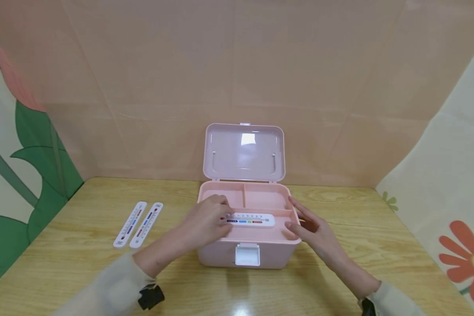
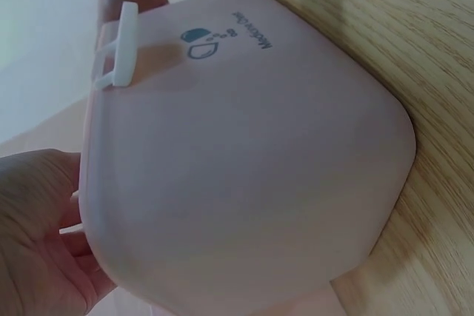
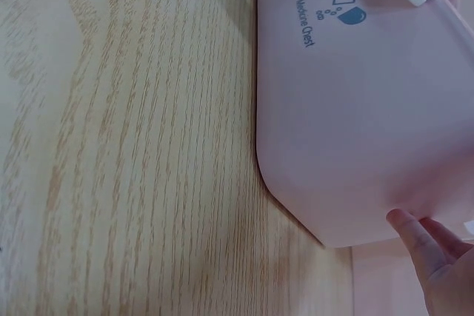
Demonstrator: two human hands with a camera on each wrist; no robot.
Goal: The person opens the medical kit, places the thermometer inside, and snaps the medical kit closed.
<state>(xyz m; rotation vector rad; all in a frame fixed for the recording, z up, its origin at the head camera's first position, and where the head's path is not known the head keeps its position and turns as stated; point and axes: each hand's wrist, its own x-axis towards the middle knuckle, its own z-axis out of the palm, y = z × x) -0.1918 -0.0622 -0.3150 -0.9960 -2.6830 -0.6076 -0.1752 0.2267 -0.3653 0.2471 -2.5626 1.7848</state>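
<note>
A pink medicine box (image 1: 245, 255), printed "Medicine Chest" in both wrist views, stands with its lid (image 1: 243, 153) raised. In the front compartment of its divided tray (image 1: 282, 232) lies a white strip thermometer (image 1: 253, 220) with a coloured scale. My left hand (image 1: 207, 221) pinches the left end of this thermometer, its fingertips partly hidden in the head view. At the right wall, my right hand (image 1: 314, 232) holds the box, thumb over the rim and fingers (image 3: 418, 238) against the outer side.
Two more strip thermometers (image 1: 129, 224) (image 1: 146, 225) lie side by side on the wooden table (image 1: 83, 263), left of the box. A white latch (image 1: 247, 254) hangs on the box's front. Behind the table hangs a plain beige cloth (image 1: 150, 87).
</note>
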